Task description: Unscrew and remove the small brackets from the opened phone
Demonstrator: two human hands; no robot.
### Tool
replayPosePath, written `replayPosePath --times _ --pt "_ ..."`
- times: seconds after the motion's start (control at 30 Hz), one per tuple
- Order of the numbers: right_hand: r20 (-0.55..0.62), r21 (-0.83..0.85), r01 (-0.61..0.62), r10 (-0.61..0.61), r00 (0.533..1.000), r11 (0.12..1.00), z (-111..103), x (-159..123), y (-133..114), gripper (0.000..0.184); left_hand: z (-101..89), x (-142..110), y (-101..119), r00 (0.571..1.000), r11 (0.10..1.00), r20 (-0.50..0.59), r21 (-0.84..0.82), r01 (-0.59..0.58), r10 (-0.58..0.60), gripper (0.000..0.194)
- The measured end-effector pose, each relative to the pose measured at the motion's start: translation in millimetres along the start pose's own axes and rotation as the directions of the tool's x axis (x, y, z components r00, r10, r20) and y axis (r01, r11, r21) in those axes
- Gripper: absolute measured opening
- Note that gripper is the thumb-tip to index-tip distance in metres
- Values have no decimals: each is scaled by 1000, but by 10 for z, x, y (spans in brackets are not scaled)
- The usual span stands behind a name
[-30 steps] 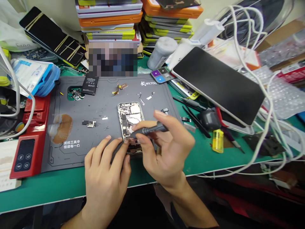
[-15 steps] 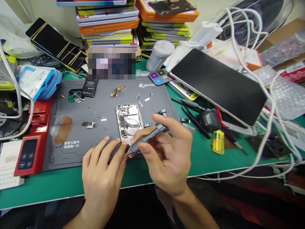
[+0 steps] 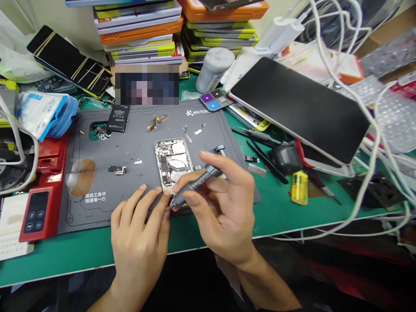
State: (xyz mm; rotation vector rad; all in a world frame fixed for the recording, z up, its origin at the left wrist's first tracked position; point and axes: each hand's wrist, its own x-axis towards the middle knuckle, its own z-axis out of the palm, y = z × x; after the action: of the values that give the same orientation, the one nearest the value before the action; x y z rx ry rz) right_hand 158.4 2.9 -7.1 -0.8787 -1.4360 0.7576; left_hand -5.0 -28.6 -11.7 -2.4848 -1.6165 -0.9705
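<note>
An opened smartphone (image 3: 175, 152) with bare inner parts lies on the grey work mat (image 3: 97, 221). My right hand (image 3: 229, 212) grips a dark grey screwdriver (image 3: 195, 184), tilted so its thin tip points down-left at the phone's lower edge. Against that lower left corner, my left hand (image 3: 139, 236) has its fingertips bent and pressed, close to the screwdriver tip. Its thumb is mostly hidden, and the hands cover the phone's bottom end. Left of the phone lie a small module (image 3: 117, 170) and a white metal piece (image 3: 138, 161).
A black battery (image 3: 117, 119), flex cables (image 3: 157, 122) and small brackets (image 3: 188, 137) lie on the mat. A large dark-screened device (image 3: 299, 108), a yellow lighter (image 3: 299, 187) and white cables (image 3: 373, 160) are on the right. A red device (image 3: 40, 212) borders the mat's left side.
The screwdriver has tilted more steeply, its tip moving from over the phone's lower part down to the lower edge. My left fingers have drawn slightly closer together. The view has shifted a little.
</note>
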Motion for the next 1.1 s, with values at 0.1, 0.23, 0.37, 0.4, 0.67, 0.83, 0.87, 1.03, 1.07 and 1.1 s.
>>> replayPosePath --times 0.1,0.23,0.37,0.4,0.67,0.83,0.87,1.03,1.07,1.1 --pt "7 -23 -5 5 1000 1000 -3 -2 -9 61 0 -1 1 1000 1000 5 0 1 -1 27" --pt "11 1 8 -8 1000 1000 -5 8 -19 62 -2 -4 1 1000 1000 7 -1 3 -3 28" --pt "21 10 22 -22 1000 1000 2 27 -20 62 -2 -6 -1 1000 1000 1 -6 -3 3 27" --pt "22 3 28 -28 999 1000 4 30 -19 61 -1 -6 -2 1000 1000 0 -8 -4 4 27" --pt "6 -51 38 -37 999 998 0 29 -19 62 -5 -4 1 1000 1000 13 -4 4 -3 27" --pt "-30 -54 8 -9 1000 999 -6 22 -18 59 -11 -6 7 1000 1000 23 -7 13 -13 29" --pt "-39 -63 -6 3 999 998 -7 18 -18 57 -12 -6 8 1000 1000 25 -8 15 -14 29" --pt "-64 -105 -32 25 998 994 -6 1 -20 53 -9 1 12 1000 1000 21 -8 10 -10 30" --pt "-66 -101 -27 20 998 995 -5 1 -20 53 -9 1 14 1000 1000 20 -7 10 -10 30" --pt "-65 -91 -20 15 998 996 -5 0 -19 53 -9 1 15 1000 1000 21 -6 11 -11 30"
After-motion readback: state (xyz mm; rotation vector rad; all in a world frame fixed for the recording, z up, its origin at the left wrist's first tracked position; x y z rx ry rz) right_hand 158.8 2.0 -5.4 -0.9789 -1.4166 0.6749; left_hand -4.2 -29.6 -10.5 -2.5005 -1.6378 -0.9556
